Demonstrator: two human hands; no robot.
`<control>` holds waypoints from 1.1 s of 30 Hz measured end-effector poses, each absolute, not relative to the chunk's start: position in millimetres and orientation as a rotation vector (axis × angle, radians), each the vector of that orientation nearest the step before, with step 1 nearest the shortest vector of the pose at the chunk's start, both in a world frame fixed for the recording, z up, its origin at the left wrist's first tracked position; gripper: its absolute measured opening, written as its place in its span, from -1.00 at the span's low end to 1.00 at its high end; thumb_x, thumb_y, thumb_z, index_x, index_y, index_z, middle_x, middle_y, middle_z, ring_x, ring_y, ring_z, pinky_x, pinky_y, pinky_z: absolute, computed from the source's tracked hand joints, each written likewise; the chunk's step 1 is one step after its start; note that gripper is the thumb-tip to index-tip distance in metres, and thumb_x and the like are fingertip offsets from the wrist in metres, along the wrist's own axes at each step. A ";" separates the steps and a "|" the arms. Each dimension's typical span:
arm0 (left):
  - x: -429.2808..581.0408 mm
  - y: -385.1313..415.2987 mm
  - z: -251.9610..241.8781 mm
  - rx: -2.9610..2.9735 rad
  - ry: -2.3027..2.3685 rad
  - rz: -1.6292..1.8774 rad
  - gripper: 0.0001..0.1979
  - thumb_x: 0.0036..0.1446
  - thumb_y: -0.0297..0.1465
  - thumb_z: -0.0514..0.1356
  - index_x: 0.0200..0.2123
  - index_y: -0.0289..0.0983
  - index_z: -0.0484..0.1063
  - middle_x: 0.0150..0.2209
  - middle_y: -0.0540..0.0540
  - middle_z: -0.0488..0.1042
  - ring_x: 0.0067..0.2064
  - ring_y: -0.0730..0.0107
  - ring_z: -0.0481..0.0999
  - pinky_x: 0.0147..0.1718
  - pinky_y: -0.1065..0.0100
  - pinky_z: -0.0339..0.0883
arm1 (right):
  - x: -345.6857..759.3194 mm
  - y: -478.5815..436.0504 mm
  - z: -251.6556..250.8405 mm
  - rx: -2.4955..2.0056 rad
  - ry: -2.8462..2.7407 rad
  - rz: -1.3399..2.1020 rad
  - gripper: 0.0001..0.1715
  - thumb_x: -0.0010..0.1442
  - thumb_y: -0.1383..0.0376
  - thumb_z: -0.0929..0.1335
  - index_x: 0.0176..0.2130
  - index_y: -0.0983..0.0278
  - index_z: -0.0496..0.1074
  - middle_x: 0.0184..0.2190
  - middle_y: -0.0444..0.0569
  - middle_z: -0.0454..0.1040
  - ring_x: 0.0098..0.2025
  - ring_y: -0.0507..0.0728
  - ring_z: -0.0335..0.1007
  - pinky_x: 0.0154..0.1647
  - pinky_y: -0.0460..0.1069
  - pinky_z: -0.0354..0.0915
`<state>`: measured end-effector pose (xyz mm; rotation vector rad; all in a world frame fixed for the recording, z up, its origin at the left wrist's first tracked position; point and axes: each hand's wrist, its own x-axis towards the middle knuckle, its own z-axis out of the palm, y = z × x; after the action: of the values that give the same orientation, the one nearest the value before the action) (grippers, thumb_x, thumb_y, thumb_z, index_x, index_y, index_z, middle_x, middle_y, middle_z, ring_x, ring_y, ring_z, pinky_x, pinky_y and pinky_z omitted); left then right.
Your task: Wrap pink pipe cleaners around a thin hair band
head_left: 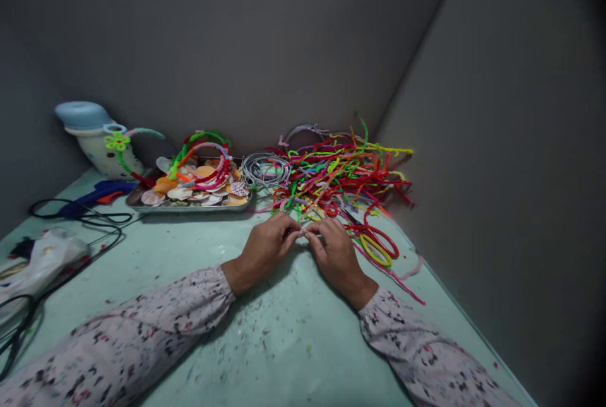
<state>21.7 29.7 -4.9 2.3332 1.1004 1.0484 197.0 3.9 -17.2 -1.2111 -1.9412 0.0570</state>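
My left hand (269,246) and my right hand (335,254) meet fingertip to fingertip near the middle of the table (284,337). Both are closed in a pinch, and whatever sits between the fingertips is too small to make out. Just beyond them lies a large tangled heap of colourful pipe cleaners (341,167). Scissors with red and yellow handles (376,249) rest to the right of my right hand, partly among the pipe cleaners. A coil of grey wire (266,170) lies behind my left hand.
A metal tray (203,208) at the back left holds shells (180,194) and fuzzy twisted rings. Farther left stand a white container with a blue lid (83,115), a blue tool (95,197), black cables (101,252) and a plastic bag (52,255). Walls border the back and right.
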 end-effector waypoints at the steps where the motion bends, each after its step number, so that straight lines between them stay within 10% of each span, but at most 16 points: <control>1: 21.8 29.3 -4.4 2.330 1.101 1.049 -0.89 0.22 -0.39 0.12 -0.32 -0.27 0.41 -0.37 -0.04 0.44 -0.34 0.44 0.40 -0.33 0.41 0.25 | 196.8 3.8 -17.3 -1.209 -1.943 0.058 -0.89 0.28 0.34 0.27 -0.26 0.22 0.41 -0.31 -0.02 0.47 -0.20 0.18 0.30 -0.12 0.10 0.24; 33: 27.8 28.3 2.1 2.023 1.277 0.867 -0.81 0.17 -0.37 0.07 -0.44 -0.29 0.39 -0.49 0.02 0.39 -0.41 0.43 0.34 -0.42 0.40 0.15 | 195.7 1.5 -20.2 -1.205 -2.064 0.047 -0.88 0.29 0.33 0.27 -0.25 0.25 0.40 -0.32 -0.01 0.44 -0.20 0.17 0.27 -0.14 0.09 0.20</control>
<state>27.8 28.3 2.1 2.0225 1.2769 0.8671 195.7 1.5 -20.2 -1.2048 -2.0636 0.0470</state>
